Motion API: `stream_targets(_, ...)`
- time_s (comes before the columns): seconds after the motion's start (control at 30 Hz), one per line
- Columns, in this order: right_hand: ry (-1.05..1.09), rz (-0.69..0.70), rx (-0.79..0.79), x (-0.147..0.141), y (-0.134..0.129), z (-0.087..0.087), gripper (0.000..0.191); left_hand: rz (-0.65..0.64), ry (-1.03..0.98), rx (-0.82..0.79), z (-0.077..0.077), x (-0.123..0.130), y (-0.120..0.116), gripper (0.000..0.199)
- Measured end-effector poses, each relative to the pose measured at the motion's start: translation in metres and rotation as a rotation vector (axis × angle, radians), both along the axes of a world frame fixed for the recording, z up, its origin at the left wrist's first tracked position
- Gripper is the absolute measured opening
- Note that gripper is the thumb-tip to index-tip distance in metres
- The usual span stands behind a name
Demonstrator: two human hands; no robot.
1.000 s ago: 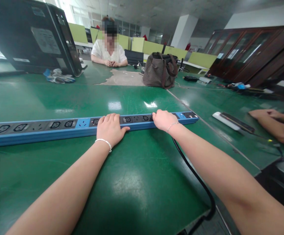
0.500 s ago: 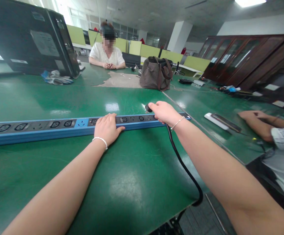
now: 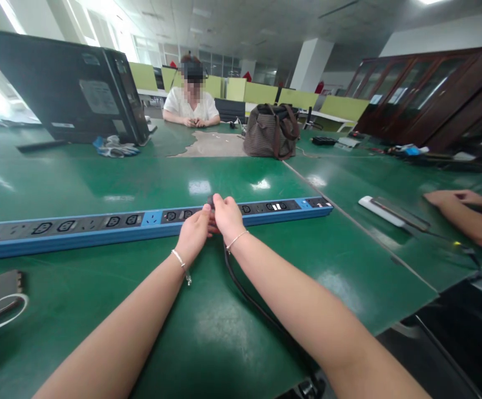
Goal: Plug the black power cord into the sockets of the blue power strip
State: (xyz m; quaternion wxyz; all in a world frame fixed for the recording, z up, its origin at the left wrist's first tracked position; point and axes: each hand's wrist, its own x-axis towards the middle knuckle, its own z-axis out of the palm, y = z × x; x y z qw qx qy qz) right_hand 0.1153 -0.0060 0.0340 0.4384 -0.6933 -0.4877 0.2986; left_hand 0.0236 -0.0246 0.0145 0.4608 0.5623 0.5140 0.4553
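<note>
the right hand (image 3: pixel 229 217) grips the black plug (image 3: pixel 211 201) — the left hand (image 3: pixel 194 231) is against it, closure indeterminate — at the blue power strip (image 3: pixel 99 239), with the cable (image 3: pixel 261 312) running toward the near edge of the green table (image 3: pixel 99 288).

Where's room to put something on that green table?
There's bare green tabletop between the long blue socket strip and the brown fabric bag, and nearer, between the left forearm and black cable. It's crowded mid-strip, where the left hand and right hand meet, and at right, by the white bar and another person's arms.
</note>
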Motion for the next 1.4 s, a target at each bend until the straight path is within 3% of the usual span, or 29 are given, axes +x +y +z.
stream_targets(0.17, -0.373, 0.055, -0.028, -0.015, -0.002, -0.011, 0.035, -0.060, -0.240, -0.218, 0.004, 0.003, -0.005, 0.038)
stream_targets(0.33, -0.593, 0.224, 0.239, 0.015, -0.010, -0.015, 0.031, -0.113, -0.199, -0.328, 0.019, -0.012, -0.007, 0.039)
stream_targets(0.43, -0.705, 0.169, 0.361, 0.052, -0.009, -0.029, 0.020, -0.092, 0.052, -0.326, 0.030, -0.029, -0.007, 0.045)
stream_targets(0.6, -0.784, 0.136, 0.412, 0.086, -0.003, -0.049, 0.027, 0.035, 0.700, -0.237, 0.032, -0.050, 0.002, 0.049)
stream_targets(0.83, -0.818, 0.256, 0.392, 0.085, -0.006, -0.046, 0.033, 0.101, 0.670, -0.213, 0.036, -0.032, 0.014, 0.047)
stream_targets(1.07, -0.751, 0.271, 0.413, 0.088, -0.004, -0.049, 0.033, 0.061, 0.952, -0.283, 0.043, -0.016, 0.031, 0.049)
stream_targets(1.27, -0.735, 0.250, 0.418, 0.086, -0.003, -0.050, 0.032, -0.155, 1.396, -0.127, 0.050, -0.011, 0.040, 0.045)
stream_targets(1.4, -0.731, 0.240, 0.439, 0.086, -0.003, -0.050, 0.031, -0.210, 1.463, -0.109, 0.051, -0.011, 0.039, 0.045)
